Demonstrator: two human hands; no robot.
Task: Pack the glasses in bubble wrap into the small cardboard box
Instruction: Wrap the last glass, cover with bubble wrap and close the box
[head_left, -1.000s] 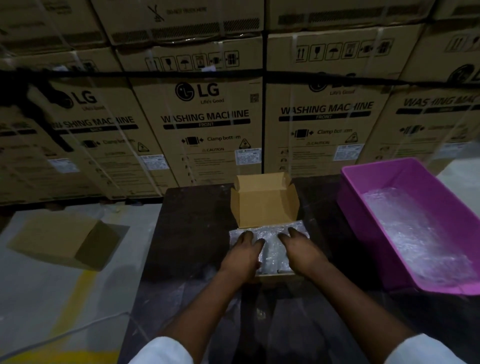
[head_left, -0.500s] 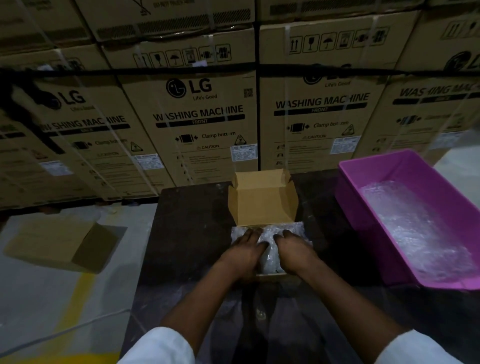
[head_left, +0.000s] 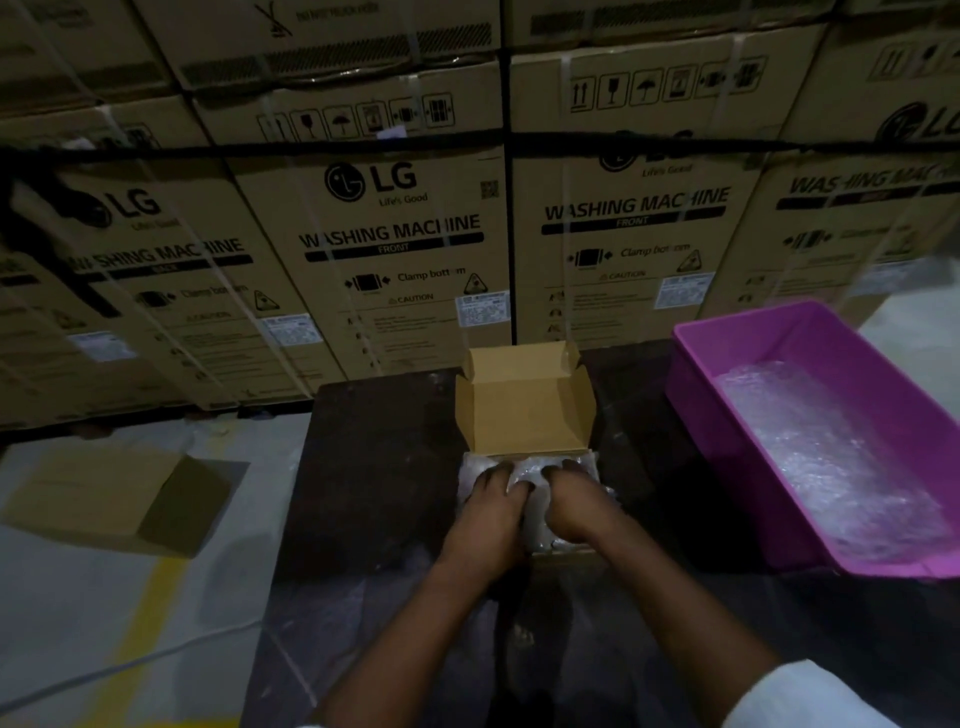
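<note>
A small cardboard box (head_left: 524, 410) stands on the dark table (head_left: 374, 493) with its lid flap raised at the far side. A bundle of bubble wrap (head_left: 535, 519) fills the box's near part; the glasses inside it cannot be seen. My left hand (head_left: 491, 512) and my right hand (head_left: 571, 506) lie side by side on the bundle. Their fingers are bent down into the wrap and grip it. Only a thin strip of the box's near wall (head_left: 563, 555) shows below my wrists.
A pink plastic tub (head_left: 696, 405) holding loose bubble wrap (head_left: 831, 467) sits at the table's right. A larger cardboard box (head_left: 104, 499) lies on the floor to the left. Stacked washing machine cartons (head_left: 395, 234) form a wall behind the table.
My hands have drawn closer together on the bundle. The fingers, flat before, have curled into the wrap, and the bundle looks pushed lower in the box.
</note>
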